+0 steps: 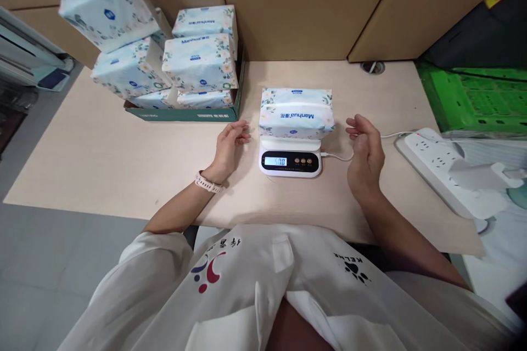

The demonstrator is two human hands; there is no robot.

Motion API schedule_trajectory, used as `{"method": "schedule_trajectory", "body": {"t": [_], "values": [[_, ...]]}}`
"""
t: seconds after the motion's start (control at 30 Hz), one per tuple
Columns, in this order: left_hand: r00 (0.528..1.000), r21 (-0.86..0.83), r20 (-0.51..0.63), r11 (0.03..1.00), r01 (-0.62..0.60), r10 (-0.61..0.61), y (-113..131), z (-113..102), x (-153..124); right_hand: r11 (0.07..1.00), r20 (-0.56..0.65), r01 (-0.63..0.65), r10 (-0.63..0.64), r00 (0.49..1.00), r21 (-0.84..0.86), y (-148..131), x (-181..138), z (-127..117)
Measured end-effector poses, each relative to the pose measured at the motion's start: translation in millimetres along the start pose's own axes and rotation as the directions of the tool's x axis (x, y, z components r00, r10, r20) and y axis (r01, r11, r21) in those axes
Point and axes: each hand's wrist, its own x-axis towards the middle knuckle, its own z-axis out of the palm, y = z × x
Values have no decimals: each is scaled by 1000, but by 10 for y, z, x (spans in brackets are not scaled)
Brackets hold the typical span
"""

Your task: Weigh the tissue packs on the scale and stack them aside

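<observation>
A blue-and-white floral tissue pack [296,113] lies on a white digital kitchen scale [290,145], whose lit display [275,162] shows digits. To the left of the pack, my left hand [231,147] hovers just over the table, fingers loosely bent and holding nothing. On the other side, my right hand [364,156] is held apart from the pack, open and empty, with the palm turned inward. A white cable [338,157] runs from the scale's right side towards my right hand, which hides part of it.
A green cardboard tray [181,114] at the back left holds several stacked tissue packs [200,63]. Cardboard boxes [288,8] line the table's rear. At the right lie a white power strip [448,173] with a plug and a green plastic crate [473,98].
</observation>
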Motion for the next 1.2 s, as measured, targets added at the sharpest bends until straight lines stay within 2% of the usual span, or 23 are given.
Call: {"method": "schedule_trajectory", "body": {"t": [0.2, 0.47, 1.2], "values": [[1000, 15, 4, 1000, -12, 12, 4, 22, -34, 995, 14, -75, 74, 997, 71, 6, 74, -32], [1000, 53, 24, 998, -18, 16, 10, 17, -53, 990, 87, -105, 97, 991, 99, -37, 47, -9], [999, 50, 37, 998, -24, 22, 0, 18, -43, 999, 107, -49, 49, 993, 1, 37, 35, -17]]}}
